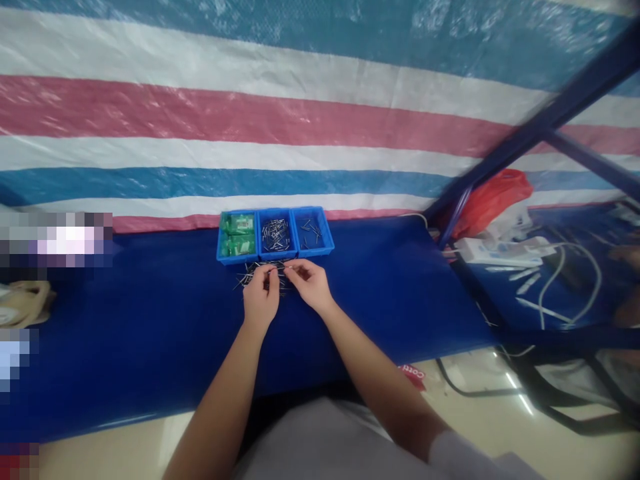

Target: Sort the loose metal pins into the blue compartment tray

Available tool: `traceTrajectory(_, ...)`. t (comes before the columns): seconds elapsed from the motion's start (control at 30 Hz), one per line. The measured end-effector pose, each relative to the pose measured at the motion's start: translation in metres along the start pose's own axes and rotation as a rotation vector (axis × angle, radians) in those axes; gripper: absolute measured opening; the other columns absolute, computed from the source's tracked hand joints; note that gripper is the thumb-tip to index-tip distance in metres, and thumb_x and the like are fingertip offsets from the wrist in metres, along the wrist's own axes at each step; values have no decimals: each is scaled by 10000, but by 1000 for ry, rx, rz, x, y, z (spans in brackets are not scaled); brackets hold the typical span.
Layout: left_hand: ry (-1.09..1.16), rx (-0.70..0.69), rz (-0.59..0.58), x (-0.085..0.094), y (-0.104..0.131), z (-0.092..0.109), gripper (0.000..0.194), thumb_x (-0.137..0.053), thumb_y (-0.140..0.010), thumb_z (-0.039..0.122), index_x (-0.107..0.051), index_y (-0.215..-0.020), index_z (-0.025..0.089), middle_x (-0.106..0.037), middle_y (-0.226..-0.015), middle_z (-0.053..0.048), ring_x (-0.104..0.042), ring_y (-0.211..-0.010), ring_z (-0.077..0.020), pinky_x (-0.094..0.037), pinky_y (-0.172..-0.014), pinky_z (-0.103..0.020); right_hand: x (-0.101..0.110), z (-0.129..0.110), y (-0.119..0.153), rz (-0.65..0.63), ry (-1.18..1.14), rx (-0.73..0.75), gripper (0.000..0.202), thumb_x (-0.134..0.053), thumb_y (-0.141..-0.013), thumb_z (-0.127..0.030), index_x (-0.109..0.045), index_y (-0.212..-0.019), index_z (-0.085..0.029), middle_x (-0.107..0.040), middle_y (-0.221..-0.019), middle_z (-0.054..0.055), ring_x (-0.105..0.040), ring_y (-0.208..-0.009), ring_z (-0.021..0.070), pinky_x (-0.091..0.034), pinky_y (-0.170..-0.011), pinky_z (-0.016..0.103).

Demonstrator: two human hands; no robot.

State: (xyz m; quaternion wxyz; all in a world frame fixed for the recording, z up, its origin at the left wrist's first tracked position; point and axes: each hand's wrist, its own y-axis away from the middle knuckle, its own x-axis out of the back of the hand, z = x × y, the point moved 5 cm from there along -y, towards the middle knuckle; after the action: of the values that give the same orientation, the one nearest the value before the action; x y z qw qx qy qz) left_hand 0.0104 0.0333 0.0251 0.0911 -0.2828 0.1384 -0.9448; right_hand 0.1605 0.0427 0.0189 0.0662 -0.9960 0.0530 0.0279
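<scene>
My left hand (261, 293) is closed in a pinch over a loose pile of thin, dark metal pins (243, 277) on the blue table. Close beside it, my right hand (311, 283) also pinches with thumb and forefinger. A slim metal pin seems to span the small gap between the fingertips, too tiny to make out well. Just beyond the hands, three blue bins stand side by side. Green packets (239, 235) fill the left bin (220, 255). Many metal pins (277, 233) lie in the middle bin (278, 255), and several lie in the right bin (327, 243).
Behind the blue table (390, 287) hangs a striped plastic sheet (310, 127). A dark blue metal frame (500, 150) rises at the right. Past it are a red bag (495, 200), a white power strip (505, 252) and cables. A tan container (30, 301) sits at the left edge.
</scene>
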Motion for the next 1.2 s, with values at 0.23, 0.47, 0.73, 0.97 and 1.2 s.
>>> traceTrajectory(0.23, -9, -19, 5, 0, 0, 0, 240, -516, -937, 372, -635, -1060, 205, -692, -765, 0, -651, -677, -119, -480, -687, -225, -1, 0, 0, -22, -15, 22, 215, -728, -800, -350, -729, -950, -196, -723, -839, 42, -666, -724, 155, -552, -703, 289)
traceTrajectory(0.47, -57, -59, -19, 0, 0, 3, 224, -505, -942, 367, -644, -904, 195, -675, -718, 2, -638, -665, -119, -461, -671, -222, -5, -7, 3, -80, 108, 94, 187, -691, -833, -335, -731, -968, -213, -733, -912, 59, -683, -769, 174, -561, -716, 310)
traceTrajectory(0.73, -2, -118, -40, -1, 1, 9, 202, -537, -921, 349, -671, -987, 213, -703, -817, -8, -636, -697, -118, -483, -698, -227, -6, -5, 4, -114, 109, 71, 168, -604, -907, -368, -626, -988, -222, -722, -857, 18, -678, -749, 158, -533, -733, 298)
traceTrajectory(0.97, 5, -142, -83, -8, 1, 7, 214, -616, -878, 347, -674, -1045, 226, -640, -675, 32, -603, -622, -107, -472, -668, -223, -7, 4, 4, -188, -5, -20, 253, -583, -921, -474, -519, -974, -235, -636, -667, -34, -566, -552, 122, -440, -563, 250)
traceTrajectory(1.2, -4, -96, -73, -4, 0, 7, 247, -505, -947, 372, -659, -1066, 221, -710, -835, -18, -660, -733, -133, -492, -743, -244, -4, 0, 1, -76, -1, 37, 255, -651, -869, -460, -630, -918, -211, -693, -877, 38, -655, -792, 161, -519, -725, 280)
